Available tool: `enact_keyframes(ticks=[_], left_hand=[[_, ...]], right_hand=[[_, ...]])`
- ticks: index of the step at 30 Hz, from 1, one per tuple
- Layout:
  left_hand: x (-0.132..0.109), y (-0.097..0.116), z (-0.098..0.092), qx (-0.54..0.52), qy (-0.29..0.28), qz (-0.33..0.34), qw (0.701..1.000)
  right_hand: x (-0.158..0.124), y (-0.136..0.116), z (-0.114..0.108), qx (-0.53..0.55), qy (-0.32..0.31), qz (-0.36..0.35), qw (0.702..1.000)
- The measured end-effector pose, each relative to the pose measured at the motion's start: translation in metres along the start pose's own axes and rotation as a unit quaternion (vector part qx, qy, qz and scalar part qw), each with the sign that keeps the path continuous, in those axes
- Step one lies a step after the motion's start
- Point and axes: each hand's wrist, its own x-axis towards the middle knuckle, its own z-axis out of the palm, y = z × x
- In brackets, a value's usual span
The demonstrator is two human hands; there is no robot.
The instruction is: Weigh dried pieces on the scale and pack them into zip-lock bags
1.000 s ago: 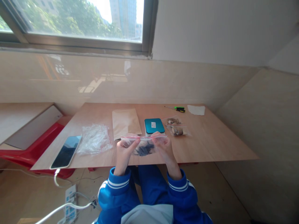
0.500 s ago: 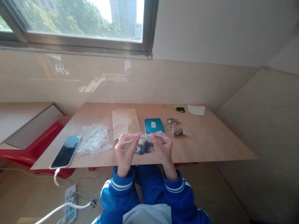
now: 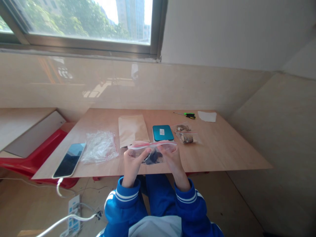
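Observation:
Between my two hands is a clear zip-lock bag (image 3: 158,144) with a red-edged strip along its top and dark pieces (image 3: 153,157) inside. My left hand (image 3: 132,163) grips the bag's left side, thumb in front and fingers behind it. My right hand (image 3: 173,161) pinches the right side in the same way. The fingers behind the bag are mostly hidden. Just beyond the bag lies a teal flat box (image 3: 163,133) with a white label.
Two bags of brown pieces (image 3: 187,138) lie right of the box. A brown paper envelope (image 3: 132,129), a pile of clear bags (image 3: 101,147) and a phone (image 3: 69,160) on a white cable are to the left. Screwdrivers (image 3: 189,115) and white paper (image 3: 207,116) lie at the back.
My thumbs have slid down from the bag's top strip onto its front, just below the strip. The strip now shows more fully across the top.

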Motion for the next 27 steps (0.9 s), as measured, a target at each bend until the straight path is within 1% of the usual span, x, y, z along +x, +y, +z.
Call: enact_keyframes(ticks=[5, 8, 10, 11, 14, 15, 17, 21, 24, 27], left_hand=[[0.0001, 0.0012, 0.0014, 0.009, -0.006, 0.008, 1.000], [-0.0002, 0.0024, 0.0023, 0.020, -0.005, 0.007, 1.000], [-0.0003, 0.0026, 0.0027, 0.023, 0.002, 0.006, 1.000], [-0.0003, 0.0025, 0.0028, 0.023, 0.006, 0.006, 1.000], [-0.0004, 0.0010, 0.0022, 0.018, 0.016, -0.001, 1.000], [-0.0005, 0.0006, 0.0018, 0.016, 0.016, -0.005, 1.000], [-0.0009, 0.0003, 0.0013, 0.013, 0.011, -0.007, 1.000], [-0.0015, 0.0025, 0.0019, 0.006, -0.006, 0.012, 1.000], [-0.0016, 0.0045, 0.0034, 0.005, -0.013, 0.023, 1.000], [-0.0019, 0.0059, 0.0047, 0.003, -0.021, 0.025, 0.999]], right_hand=[[-0.0002, -0.0041, 0.0027, 0.014, -0.023, -0.052, 0.998], [-0.0010, -0.0037, 0.0039, 0.025, -0.003, -0.067, 0.997], [-0.0014, -0.0037, 0.0042, 0.020, 0.004, -0.064, 0.998], [-0.0016, -0.0040, 0.0041, 0.017, -0.007, -0.056, 0.998], [-0.0020, -0.0059, 0.0039, 0.021, -0.065, -0.022, 0.997], [-0.0022, -0.0064, 0.0039, 0.025, -0.073, -0.013, 0.997], [-0.0025, -0.0065, 0.0044, 0.029, -0.064, -0.001, 0.998], [-0.0030, -0.0046, 0.0055, 0.036, -0.019, 0.023, 0.999], [-0.0037, -0.0052, 0.0069, 0.062, -0.018, 0.030, 0.997], [-0.0045, -0.0085, 0.0093, 0.089, -0.018, 0.012, 0.996]])
